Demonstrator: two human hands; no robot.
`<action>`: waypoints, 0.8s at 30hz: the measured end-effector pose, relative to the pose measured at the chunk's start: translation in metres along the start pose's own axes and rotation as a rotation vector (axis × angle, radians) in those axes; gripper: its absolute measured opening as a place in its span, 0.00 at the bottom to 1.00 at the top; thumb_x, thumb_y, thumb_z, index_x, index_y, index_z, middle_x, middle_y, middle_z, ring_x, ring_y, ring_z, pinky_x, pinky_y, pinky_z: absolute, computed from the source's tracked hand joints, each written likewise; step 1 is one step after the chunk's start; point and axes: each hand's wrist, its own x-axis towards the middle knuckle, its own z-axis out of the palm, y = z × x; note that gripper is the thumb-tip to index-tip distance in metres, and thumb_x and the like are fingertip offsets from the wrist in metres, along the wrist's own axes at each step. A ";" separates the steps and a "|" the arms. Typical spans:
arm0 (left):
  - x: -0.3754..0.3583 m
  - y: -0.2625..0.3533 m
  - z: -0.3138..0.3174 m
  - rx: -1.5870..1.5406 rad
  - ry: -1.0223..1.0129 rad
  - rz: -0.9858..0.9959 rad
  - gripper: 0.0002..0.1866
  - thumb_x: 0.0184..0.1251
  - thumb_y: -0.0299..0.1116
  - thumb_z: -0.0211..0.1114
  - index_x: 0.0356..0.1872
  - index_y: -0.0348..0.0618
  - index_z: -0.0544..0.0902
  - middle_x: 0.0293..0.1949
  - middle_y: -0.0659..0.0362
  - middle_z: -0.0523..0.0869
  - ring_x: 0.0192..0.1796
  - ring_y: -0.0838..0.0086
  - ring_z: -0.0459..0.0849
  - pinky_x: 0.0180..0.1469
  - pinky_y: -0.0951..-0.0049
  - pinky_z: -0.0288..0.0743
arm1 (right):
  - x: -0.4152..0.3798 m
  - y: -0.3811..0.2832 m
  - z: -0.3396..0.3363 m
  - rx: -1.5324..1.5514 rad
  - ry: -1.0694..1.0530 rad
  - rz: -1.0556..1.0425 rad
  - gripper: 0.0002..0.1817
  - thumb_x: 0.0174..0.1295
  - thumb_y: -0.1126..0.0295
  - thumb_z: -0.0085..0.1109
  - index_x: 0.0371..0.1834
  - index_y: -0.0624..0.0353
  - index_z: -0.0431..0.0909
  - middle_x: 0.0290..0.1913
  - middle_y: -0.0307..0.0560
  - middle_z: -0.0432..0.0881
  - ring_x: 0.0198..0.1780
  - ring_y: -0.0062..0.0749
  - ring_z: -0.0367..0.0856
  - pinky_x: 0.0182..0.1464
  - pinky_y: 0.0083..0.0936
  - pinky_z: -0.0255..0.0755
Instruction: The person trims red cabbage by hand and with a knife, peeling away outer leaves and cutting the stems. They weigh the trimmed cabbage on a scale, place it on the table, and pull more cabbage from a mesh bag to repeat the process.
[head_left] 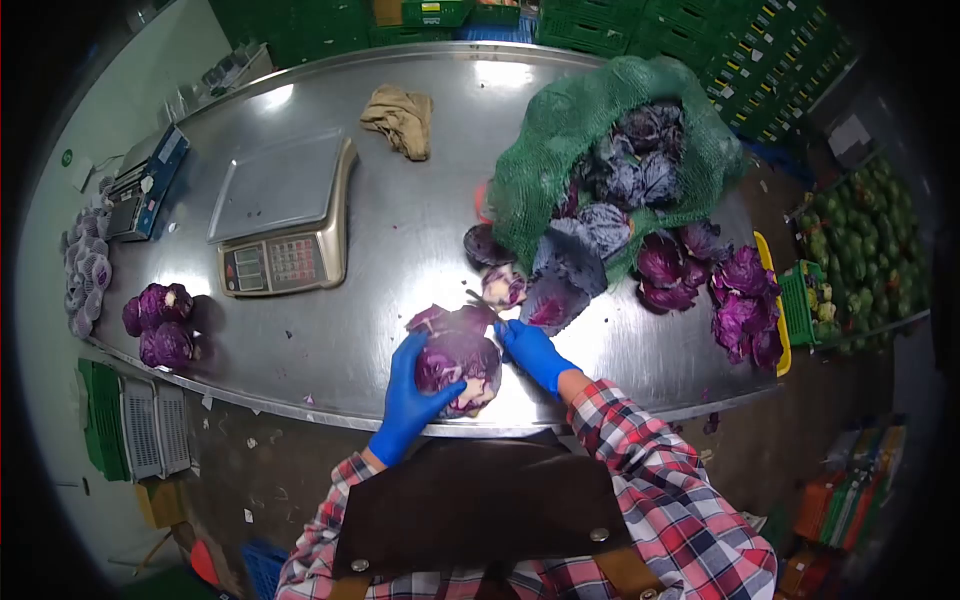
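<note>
Both my hands wear blue gloves. My left hand [412, 392] is wrapped round the left side of a red cabbage [455, 362] at the table's front edge; its pale stem end faces the lower right. A loose purple leaf stands up at the top of this cabbage. Just right of it, my right hand [530, 352] is closed on the handle of a small knife [484, 304], whose dark blade points up and left. Beyond the blade lies a piece with a pale cut end [503, 287], beside dark outer leaves [553, 302].
A green net sack [535, 130] of red cabbages lies back right. Purple leaves [745, 300] pile by a yellow-rimmed crate [770, 262] at the right. A scale [285, 210], a tan cloth [402, 120] and cabbages [165, 325] are on the steel table [350, 345].
</note>
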 end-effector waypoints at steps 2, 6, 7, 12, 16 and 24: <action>-0.011 0.002 -0.001 0.050 0.078 -0.111 0.45 0.42 0.42 0.77 0.61 0.36 0.63 0.54 0.48 0.68 0.59 0.60 0.69 0.60 0.65 0.66 | -0.004 -0.009 0.007 0.162 0.047 -0.035 0.25 0.65 0.47 0.41 0.46 0.59 0.71 0.32 0.48 0.79 0.25 0.27 0.78 0.28 0.27 0.71; 0.007 0.010 -0.024 0.331 -0.027 -0.345 0.43 0.43 0.48 0.75 0.57 0.31 0.65 0.54 0.45 0.68 0.57 0.56 0.70 0.58 0.61 0.65 | 0.004 -0.026 -0.004 0.488 -0.120 0.055 0.25 0.65 0.49 0.44 0.56 0.55 0.69 0.34 0.48 0.80 0.25 0.28 0.76 0.31 0.26 0.71; 0.010 0.014 -0.025 0.406 -0.050 -0.376 0.44 0.43 0.49 0.75 0.57 0.30 0.65 0.54 0.44 0.68 0.58 0.54 0.69 0.59 0.61 0.64 | 0.001 -0.025 -0.001 0.452 -0.049 0.006 0.25 0.66 0.49 0.44 0.58 0.54 0.67 0.34 0.47 0.80 0.26 0.28 0.76 0.33 0.26 0.71; -0.002 -0.026 0.002 0.208 0.231 -0.284 0.47 0.45 0.49 0.74 0.62 0.31 0.62 0.54 0.40 0.70 0.58 0.53 0.69 0.60 0.59 0.62 | -0.050 -0.040 0.017 0.213 0.122 -0.125 0.29 0.67 0.51 0.42 0.69 0.50 0.55 0.46 0.51 0.80 0.46 0.38 0.79 0.50 0.30 0.69; 0.006 0.008 0.004 0.128 0.169 -0.321 0.49 0.44 0.49 0.74 0.64 0.33 0.60 0.51 0.42 0.72 0.57 0.55 0.69 0.59 0.59 0.62 | -0.056 -0.061 0.016 0.103 0.120 -0.035 0.28 0.68 0.50 0.39 0.68 0.51 0.57 0.51 0.58 0.77 0.50 0.51 0.77 0.54 0.36 0.67; 0.022 0.019 0.016 0.350 0.093 -0.320 0.50 0.40 0.52 0.74 0.64 0.36 0.62 0.49 0.45 0.74 0.52 0.56 0.71 0.57 0.59 0.63 | -0.029 -0.045 0.008 0.056 0.024 0.031 0.27 0.68 0.48 0.35 0.47 0.61 0.74 0.44 0.61 0.78 0.48 0.54 0.76 0.52 0.37 0.67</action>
